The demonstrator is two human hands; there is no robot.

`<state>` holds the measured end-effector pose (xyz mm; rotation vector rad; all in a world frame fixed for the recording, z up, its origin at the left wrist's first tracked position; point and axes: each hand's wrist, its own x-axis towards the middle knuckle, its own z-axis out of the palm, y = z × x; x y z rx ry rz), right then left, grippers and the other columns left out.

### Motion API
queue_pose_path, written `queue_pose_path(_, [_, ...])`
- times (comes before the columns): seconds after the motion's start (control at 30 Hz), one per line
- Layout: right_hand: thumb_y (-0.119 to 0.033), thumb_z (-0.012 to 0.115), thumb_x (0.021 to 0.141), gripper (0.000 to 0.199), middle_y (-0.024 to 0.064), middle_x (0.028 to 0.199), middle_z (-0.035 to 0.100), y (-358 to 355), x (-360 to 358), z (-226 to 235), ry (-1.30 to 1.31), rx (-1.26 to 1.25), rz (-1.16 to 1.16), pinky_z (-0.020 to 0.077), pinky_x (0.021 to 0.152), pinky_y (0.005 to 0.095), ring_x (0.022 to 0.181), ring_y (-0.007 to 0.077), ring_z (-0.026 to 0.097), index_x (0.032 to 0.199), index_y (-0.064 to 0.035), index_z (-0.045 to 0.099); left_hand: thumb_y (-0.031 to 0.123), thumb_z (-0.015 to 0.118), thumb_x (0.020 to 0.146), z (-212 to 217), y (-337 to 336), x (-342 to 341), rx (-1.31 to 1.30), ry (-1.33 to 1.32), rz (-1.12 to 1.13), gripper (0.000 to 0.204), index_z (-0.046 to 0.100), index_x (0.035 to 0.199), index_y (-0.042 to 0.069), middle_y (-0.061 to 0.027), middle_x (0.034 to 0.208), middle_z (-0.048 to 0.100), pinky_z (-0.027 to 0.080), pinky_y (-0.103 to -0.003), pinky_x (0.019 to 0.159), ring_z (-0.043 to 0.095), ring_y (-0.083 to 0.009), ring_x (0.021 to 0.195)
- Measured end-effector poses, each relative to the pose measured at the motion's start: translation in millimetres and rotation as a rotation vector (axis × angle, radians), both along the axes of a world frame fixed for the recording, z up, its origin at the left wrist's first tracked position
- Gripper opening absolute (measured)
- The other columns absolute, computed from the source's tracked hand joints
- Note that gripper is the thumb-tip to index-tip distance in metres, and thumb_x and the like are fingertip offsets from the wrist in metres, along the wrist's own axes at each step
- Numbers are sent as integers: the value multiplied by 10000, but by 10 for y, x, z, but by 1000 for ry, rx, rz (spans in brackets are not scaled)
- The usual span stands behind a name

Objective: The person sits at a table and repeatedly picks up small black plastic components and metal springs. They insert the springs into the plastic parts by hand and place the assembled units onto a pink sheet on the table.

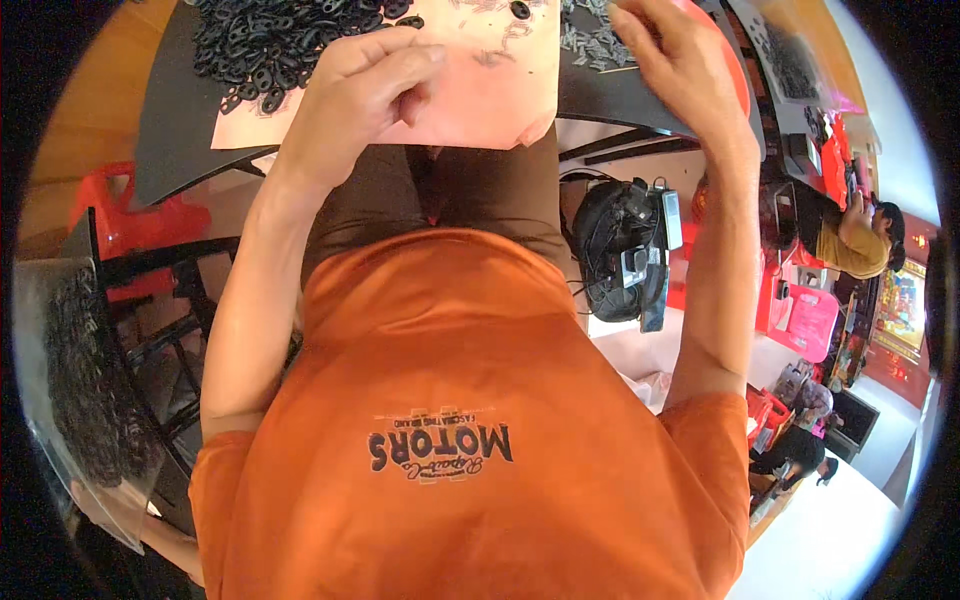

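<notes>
Left hand (365,85) curls closed at the pink sheet's (500,90) near edge, contents hidden; right hand (680,65) lies open over grey parts (595,42), fingertips cut off.

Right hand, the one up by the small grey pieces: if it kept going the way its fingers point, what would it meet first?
Most likely the scatter of small grey pieces on the dark board. The right hand points up and away over them, fingertips near the pile, though its height above them is unclear.

free: bare pink sheet (500,90) centre | blocked: black-parts heap (270,45) left, grey pieces (595,42) right
</notes>
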<state>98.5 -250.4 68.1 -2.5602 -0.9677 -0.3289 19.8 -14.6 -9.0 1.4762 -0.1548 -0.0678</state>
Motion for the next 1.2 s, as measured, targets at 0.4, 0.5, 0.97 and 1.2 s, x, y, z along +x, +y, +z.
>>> queue_pose_path(0.4, [-203,526,887,213,110,668,529,-68,148,-285,-28,24,159,389,531,303,562,172,471,916,6,553,262,529,851,-22,10,-18,-7,-30,8,238,522,675,103,51,596,447,226,-170,417,367,-17,492])
queue_pose_path(0.5, [-197,526,884,208,112,676,538,-65,131,-318,27,-14,124,405,552,300,580,181,498,924,5,555,257,523,853,9,13,-59,1,-23,26,245,520,669,96,44,596,449,231,-172,423,372,-22,500])
queue_pose_path(0.97, [-141,542,856,198,154,830,585,132,154,-398,60,4,192,452,650,319,728,256,573,978,14,558,192,515,851,-56,17,-71,33,-10,4,230,500,643,95,43,597,454,325,-195,484,423,-43,535])
queue_pose_path(1.2, [-94,551,804,203,143,874,555,436,222,-463,56,-17,297,469,659,386,781,324,573,999,-42,564,145,510,863,-16,10,-81,19,-38,-27,229,500,653,55,43,581,448,336,-196,482,411,-27,533])
